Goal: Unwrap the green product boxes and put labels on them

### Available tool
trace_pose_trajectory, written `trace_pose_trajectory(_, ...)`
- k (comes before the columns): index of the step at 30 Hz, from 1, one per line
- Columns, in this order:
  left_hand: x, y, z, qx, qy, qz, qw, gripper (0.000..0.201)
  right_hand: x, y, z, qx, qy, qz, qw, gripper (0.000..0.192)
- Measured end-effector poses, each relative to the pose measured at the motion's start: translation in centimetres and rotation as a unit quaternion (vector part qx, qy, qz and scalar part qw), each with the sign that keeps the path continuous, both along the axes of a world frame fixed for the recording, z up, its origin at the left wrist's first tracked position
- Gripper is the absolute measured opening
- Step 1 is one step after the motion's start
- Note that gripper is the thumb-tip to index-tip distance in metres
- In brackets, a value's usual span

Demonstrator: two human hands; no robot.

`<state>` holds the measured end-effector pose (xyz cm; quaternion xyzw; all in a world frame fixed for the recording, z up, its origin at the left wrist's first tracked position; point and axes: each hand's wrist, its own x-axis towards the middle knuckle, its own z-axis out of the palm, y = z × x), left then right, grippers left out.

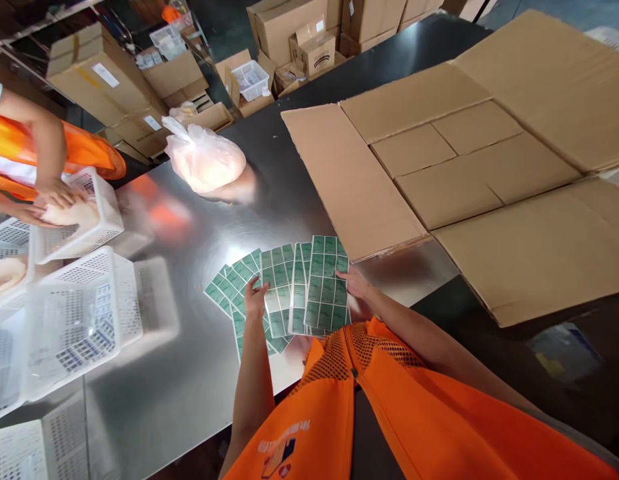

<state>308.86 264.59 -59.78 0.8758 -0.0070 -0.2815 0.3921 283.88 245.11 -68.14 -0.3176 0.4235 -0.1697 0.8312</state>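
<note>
Several sheets of green labels lie fanned out before me at the near edge of the metal table, overlapping one another. My left hand pinches the left edge of a sheet in the middle of the fan, one with a few blank labels. More label sheets spread out flat to the left, partly under that hand. At the right end of the fan, my right hand is closed on the edge of the rightmost sheet, thumb on top.
A flattened cardboard box covers the table's right side. Beyond the sheets sits a tied plastic bag. White plastic baskets stand at the left, where a co-worker's hands reach into one. Cartons are stacked behind the table.
</note>
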Motion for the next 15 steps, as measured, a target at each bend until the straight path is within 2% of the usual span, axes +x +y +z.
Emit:
trace_pose_trajectory(2, 0.7, 1.6, 0.8, 0.032, -0.032, 0.014, 0.999, 0.036, 0.0, 0.0, -0.1, 0.003, 0.002, 0.002, 1.000, 0.014)
trace_pose_trajectory(4, 0.4, 1.9, 1.1, 0.045, -0.052, 0.011, 0.998, 0.046, 0.0, 0.0, -0.4, 0.007, 0.003, 0.003, 1.000, 0.014)
trace_pose_trajectory(7, -1.5, -0.6, 0.2, 0.022, -0.022, -0.043, 0.999, 0.048, 0.0, -0.1, -0.8, 0.011, 0.006, 0.001, 1.000, 0.015)
trace_pose_trajectory(11, -3.7, -5.4, -1.8, -0.008, 0.104, -0.122, 0.987, 0.029, -0.3, -0.2, -0.8, 0.005, 0.012, 0.002, 1.000, 0.016)
trace_pose_trajectory(15, -3.6, -7.1, -2.6, 0.000, 0.174, -0.148, 0.974, 0.021, -0.6, -0.1, -0.6, -0.002, 0.017, 0.000, 1.000, 0.017)
